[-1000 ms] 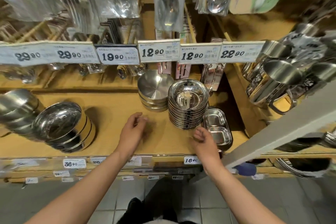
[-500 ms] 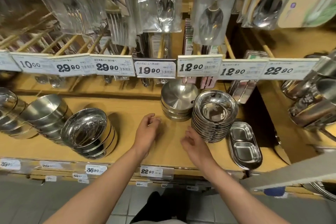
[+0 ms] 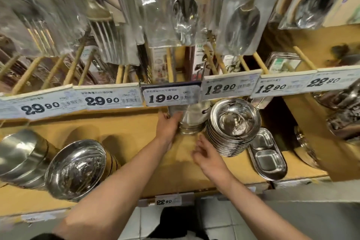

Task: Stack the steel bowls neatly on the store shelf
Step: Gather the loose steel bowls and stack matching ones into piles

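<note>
From the head view, my left hand [image 3: 169,125] has moved to the shelf's back edge and is now touching the short stack of upturned steel bowls [image 3: 191,122], fingers loosely curved; my right hand [image 3: 207,155] is hovering open beside the tall stack of shallow steel bowls [image 3: 232,125], so the restacking is starting.

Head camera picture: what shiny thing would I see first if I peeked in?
Probably the tall stack of shallow steel bowls gleaming mid-shelf, right of the left hand, which touches a smaller bowl stack behind. The right hand hovers open beside the tall stack. Big price tags run across above.
</note>
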Demonstrator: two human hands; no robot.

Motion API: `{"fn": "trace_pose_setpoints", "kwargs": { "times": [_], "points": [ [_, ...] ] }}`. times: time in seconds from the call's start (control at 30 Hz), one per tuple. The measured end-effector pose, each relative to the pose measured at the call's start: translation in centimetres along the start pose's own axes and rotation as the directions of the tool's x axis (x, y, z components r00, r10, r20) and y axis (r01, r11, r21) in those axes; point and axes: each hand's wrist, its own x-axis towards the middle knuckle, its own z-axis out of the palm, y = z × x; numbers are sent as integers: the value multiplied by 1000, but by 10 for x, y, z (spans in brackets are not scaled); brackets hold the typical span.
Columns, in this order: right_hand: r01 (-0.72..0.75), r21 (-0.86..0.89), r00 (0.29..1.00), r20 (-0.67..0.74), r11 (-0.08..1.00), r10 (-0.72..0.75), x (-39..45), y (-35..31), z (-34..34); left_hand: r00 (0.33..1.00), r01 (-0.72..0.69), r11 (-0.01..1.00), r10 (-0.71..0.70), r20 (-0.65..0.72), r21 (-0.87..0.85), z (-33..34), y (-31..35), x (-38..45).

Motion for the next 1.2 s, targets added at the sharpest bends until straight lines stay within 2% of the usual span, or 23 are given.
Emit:
{"fn": "trace_pose_setpoints", "kwargs": {
  "times": [0.1, 0.2, 0.43, 0.73, 1.03, 1.13, 1.2],
  "points": [
    [-4, -1, 1000, -26, 1000, 4, -2, 2, -4, 996, 93, 995, -93, -9, 33, 1, 3, 9],
    [-6, -5, 1000, -31, 1000, 6, -6, 4, -7, 975, 211, 977, -211, 71, -1, 1, 6, 13],
    [-11, 5, 1000, -13, 1000, 11, -13, 4, -13, 968, 242, 968, -237, 77, -69, -5, 3, 5],
    [22, -44, 992, 121, 999, -17, -19, -8, -9, 955, 284, 941, -294, -29, -184, -61, -20, -39],
    [-51, 229, 960, 279, 972, -15, -3, -27, 20, 964, 143, 934, -206, -167, -327, -85, -40, -98],
    [-58, 264, 969, 247, 963, -9, 9, -31, 35, 968, 95, 938, -165, -191, -332, -84, -44, -115],
    [-1, 281, 966, 250, 960, -72, 15, -32, 46, 967, 42, 951, -116, -226, -305, -83, -46, -123]
  ]
}}
